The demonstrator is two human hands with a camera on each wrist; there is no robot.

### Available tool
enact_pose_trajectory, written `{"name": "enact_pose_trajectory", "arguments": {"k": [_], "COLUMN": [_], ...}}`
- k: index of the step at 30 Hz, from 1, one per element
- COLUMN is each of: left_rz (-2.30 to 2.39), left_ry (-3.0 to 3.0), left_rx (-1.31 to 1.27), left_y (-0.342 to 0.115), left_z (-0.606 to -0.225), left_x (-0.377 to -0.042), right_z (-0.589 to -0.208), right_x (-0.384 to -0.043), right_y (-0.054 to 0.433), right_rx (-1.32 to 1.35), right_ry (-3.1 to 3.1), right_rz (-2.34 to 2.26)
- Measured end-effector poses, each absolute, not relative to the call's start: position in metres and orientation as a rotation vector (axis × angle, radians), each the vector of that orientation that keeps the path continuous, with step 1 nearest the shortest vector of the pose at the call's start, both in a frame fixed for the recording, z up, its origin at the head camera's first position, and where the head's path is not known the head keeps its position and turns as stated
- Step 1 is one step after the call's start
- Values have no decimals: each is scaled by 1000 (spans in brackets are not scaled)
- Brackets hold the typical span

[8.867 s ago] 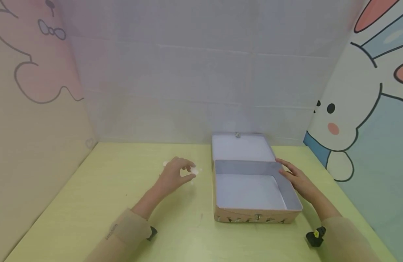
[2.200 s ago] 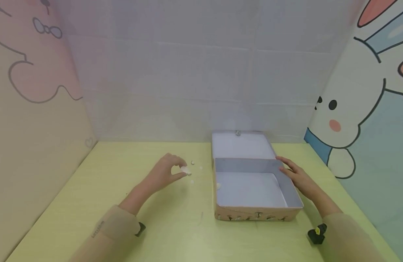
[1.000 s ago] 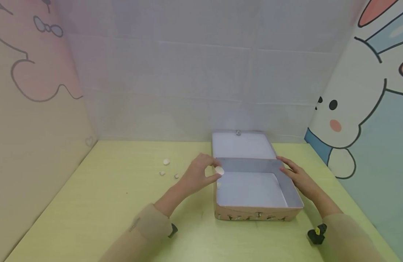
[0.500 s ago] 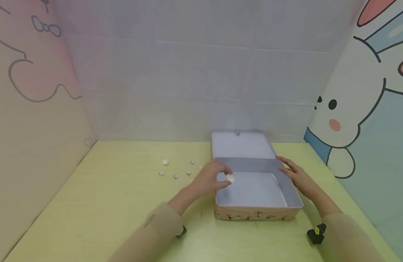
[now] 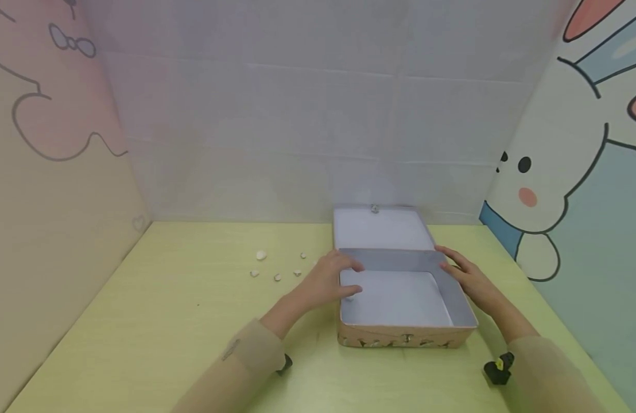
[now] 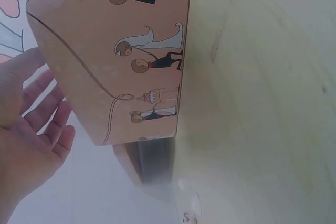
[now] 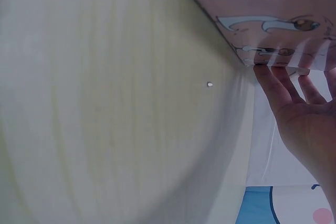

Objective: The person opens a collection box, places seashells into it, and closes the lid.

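Note:
My left hand (image 5: 325,281) is over the left rim of the box, thumb and fingers spread apart, nothing between them. The box (image 5: 408,337) is pinkish with printed figures, and its lid (image 5: 385,229) is laid back behind it. A small whitish piece (image 5: 350,297) shows faintly inside by the left wall, partly under the thumb. My right hand (image 5: 468,281) rests on the right rim near the back corner; in the right wrist view its fairly straight fingers touch the box side. Left of the box lie several small white shell-like pieces (image 5: 261,255), too small to identify surely.
The yellowish table (image 5: 142,332) runs back to a pale wall (image 5: 245,143). Side panels carry cartoon animals, with a rabbit (image 5: 530,189) on the right. A tiny white speck (image 7: 209,84) lies on the table in the right wrist view.
My left hand moved right from the scattered pieces to over the box, carrying a white piece. Since half a second ago its fingers have parted and released the piece. The right hand stayed put.

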State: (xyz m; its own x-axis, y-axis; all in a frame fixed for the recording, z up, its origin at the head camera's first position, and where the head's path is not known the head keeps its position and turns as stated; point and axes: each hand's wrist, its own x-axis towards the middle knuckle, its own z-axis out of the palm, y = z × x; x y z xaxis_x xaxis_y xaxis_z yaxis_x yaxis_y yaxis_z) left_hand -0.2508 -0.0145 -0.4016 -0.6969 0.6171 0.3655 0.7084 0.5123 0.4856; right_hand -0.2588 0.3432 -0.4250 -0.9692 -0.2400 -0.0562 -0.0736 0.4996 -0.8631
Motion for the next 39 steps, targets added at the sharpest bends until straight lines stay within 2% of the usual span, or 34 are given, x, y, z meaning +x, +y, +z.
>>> {"name": "enact_pose_trajectory", "arguments": {"k": [12,24,39], "left_rz": [-1060,-1091,-1209], "left_ry": [-2662,-2512,-2528], "left_rx": [-1180,-1190,-947], "left_y": [-43,-84,-144], "left_z": [-388,-383,-388], "left_x": [-243,-251,-262], "right_z": [-425,-430,-426], "right_x": [-258,-262,-257], "right_y": [343,343,343], "right_rx": [-271,-266,-268], "right_ry": [2558,2556,2570], "right_rz": [-1475,-1475,-1462]}}
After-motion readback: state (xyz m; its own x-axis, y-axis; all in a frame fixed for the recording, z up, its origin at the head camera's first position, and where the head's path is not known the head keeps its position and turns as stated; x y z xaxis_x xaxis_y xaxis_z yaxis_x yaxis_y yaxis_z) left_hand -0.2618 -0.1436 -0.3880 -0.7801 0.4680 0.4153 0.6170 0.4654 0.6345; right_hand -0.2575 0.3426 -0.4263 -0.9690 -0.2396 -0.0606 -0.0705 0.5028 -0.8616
